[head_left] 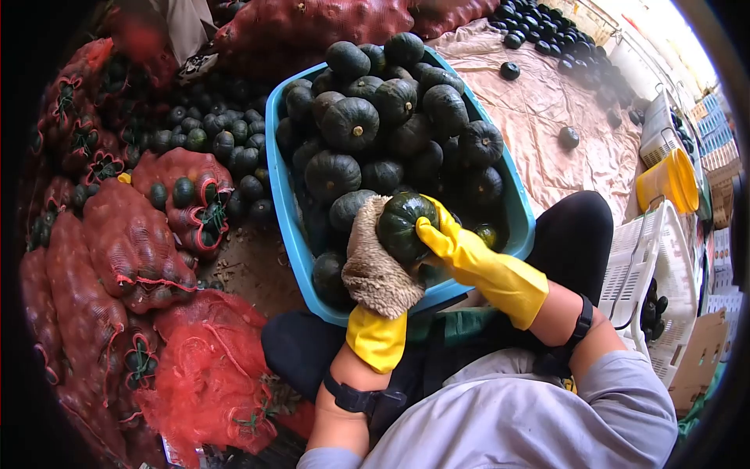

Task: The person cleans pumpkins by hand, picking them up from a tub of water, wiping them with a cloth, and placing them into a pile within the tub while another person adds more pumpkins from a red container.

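A dark green kabocha squash [406, 227] is between my two hands, above the near end of a blue tub [283, 195]. My right hand [451, 244], in a long yellow rubber glove, grips it from the right with the thumb across its front. Fluffy brown cloth [381, 270] covers my left hand [376, 262] and presses against the squash's left side; the fingers are hidden in it, and a yellow cuff shows below. Many more squashes [351, 125] are heaped in the tub, with some low in its near part.
Red mesh sacks [129, 238] of squashes are stacked on the left, beside loose squashes [223, 141]. A pinkish sheet [539, 117] covers the floor at the back right, with squashes on it. White crates [637, 258] and a yellow bucket [668, 184] stand at right.
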A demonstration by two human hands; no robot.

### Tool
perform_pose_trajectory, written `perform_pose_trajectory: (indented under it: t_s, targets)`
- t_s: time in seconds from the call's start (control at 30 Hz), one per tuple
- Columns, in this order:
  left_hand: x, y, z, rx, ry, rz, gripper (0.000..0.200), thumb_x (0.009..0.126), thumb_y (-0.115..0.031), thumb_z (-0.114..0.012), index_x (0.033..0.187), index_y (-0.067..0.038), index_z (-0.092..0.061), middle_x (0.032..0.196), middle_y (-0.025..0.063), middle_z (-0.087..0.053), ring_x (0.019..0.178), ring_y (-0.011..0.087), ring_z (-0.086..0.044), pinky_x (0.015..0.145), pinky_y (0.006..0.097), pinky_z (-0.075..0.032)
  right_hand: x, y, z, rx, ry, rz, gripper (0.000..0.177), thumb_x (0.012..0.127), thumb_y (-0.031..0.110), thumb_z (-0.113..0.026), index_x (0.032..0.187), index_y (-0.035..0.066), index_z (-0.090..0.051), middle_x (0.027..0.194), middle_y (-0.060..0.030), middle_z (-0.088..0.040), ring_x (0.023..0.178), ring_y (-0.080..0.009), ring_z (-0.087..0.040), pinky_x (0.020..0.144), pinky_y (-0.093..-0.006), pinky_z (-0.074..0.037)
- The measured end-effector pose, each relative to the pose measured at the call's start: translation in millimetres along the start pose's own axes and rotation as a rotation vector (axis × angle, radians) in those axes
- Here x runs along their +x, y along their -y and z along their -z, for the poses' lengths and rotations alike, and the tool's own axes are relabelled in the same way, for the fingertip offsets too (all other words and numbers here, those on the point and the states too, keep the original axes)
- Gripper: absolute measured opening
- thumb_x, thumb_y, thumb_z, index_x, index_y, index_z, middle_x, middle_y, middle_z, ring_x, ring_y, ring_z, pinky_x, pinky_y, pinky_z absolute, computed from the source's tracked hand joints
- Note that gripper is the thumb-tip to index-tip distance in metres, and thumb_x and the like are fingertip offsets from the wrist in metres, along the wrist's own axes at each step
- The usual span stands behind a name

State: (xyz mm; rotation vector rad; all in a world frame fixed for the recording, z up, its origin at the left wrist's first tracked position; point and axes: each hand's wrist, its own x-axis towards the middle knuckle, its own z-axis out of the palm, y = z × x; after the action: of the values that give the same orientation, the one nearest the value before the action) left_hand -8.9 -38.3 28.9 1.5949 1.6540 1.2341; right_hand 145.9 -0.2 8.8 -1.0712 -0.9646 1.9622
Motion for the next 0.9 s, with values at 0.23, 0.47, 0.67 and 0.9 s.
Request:
perform_pose_trajectory:
  t_s: [0.23,0.47,0.67,0.9]
  targets:
    - [0,6,12,0.072,0.077,-0.087,0.064,0.073,0.002,-0.076,0.134,-0.006,-0.06,0.132,0.0136,-0.067,0.128,0.0341,-0.065,0.113,0.0406,-0.05,-30,62,-8,-0.879,0.214,0.332,0.078,0.094,0.022,-0.081,0.162,0.011,-0.043,0.15,-0.017,-0.057,0.14,-0.0292,-0.059,0.119,-0.0413,-0.046]
    - [5,2,-5,0.093,0.096,-0.079,0.06,0.073,0.002,-0.074,0.131,-0.006,-0.061,0.131,0.0132,-0.067,0.127,0.0337,-0.064,0.112,0.0401,-0.05,21,-36,17,-0.505,0.004,0.736,0.086,0.089,0.009,-0.087,0.16,0.012,-0.04,0.145,-0.0129,-0.059,0.135,-0.0228,-0.058,0.117,-0.042,-0.046]
    - [12,-5,-8,0.244,0.299,-0.211,0.057,0.074,0.003,-0.073,0.129,-0.006,-0.062,0.13,0.0128,-0.066,0.127,0.0334,-0.064,0.112,0.0396,-0.05,-68,29,99,-0.339,-0.416,0.309,0.056,0.092,0.019,-0.079,0.143,0.012,-0.059,0.128,-0.0056,-0.068,0.115,-0.0183,-0.066,0.101,-0.0371,-0.053]
    - [18,-20,-7,0.423,0.673,-0.459,0.053,0.075,0.003,-0.072,0.127,-0.005,-0.063,0.129,0.0123,-0.066,0.127,0.033,-0.063,0.112,0.0392,-0.049,-222,145,258,0.907,-0.524,1.28,0.056,0.103,0.031,-0.071,0.149,0.0,-0.057,0.152,-0.0248,-0.06,0.136,-0.0377,-0.064,0.115,-0.0535,-0.054]
